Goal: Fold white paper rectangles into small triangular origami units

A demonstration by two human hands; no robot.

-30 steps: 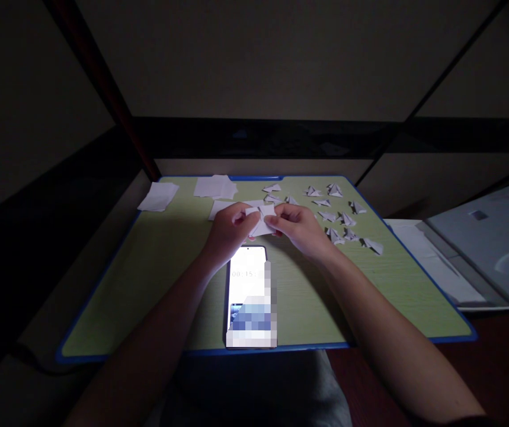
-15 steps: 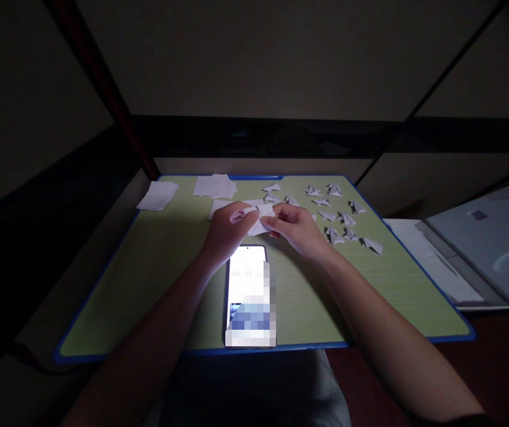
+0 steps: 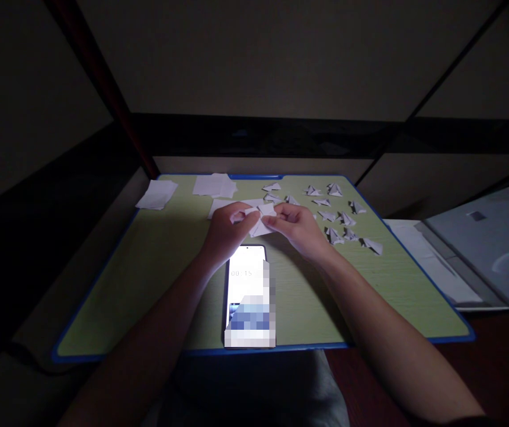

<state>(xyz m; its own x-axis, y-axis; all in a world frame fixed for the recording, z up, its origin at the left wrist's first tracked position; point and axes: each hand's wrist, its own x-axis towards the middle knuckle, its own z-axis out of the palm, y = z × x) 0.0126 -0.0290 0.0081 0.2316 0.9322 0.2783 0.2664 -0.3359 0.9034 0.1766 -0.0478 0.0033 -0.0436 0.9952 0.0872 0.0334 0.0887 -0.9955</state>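
Between my two hands is a small folded piece of white paper [image 3: 261,227], held above the table just beyond the phone. My left hand [image 3: 231,227] pinches its left side, thumb on top. My right hand [image 3: 295,224] grips its right side, with the thumb pressed near the middle folds. The fingers underneath are partly hidden. Behind my left hand lies a white sheet of paper [image 3: 219,207], partly covered by the hand. Several small folded paper pieces [image 3: 346,218] lie spread to the right of and behind my right hand.
A lit phone [image 3: 246,284] lies at the near edge of the green table [image 3: 147,296] with a blue rim. Paper stacks lie at the far left [image 3: 157,194] and far middle [image 3: 214,185]. Right of the table are a grey flat case [image 3: 494,237] and white sheets [image 3: 432,261].
Both hands stay in nearly the same place on the folded paper. The paper's top flap has shifted very slightly to the right between the thumbs.
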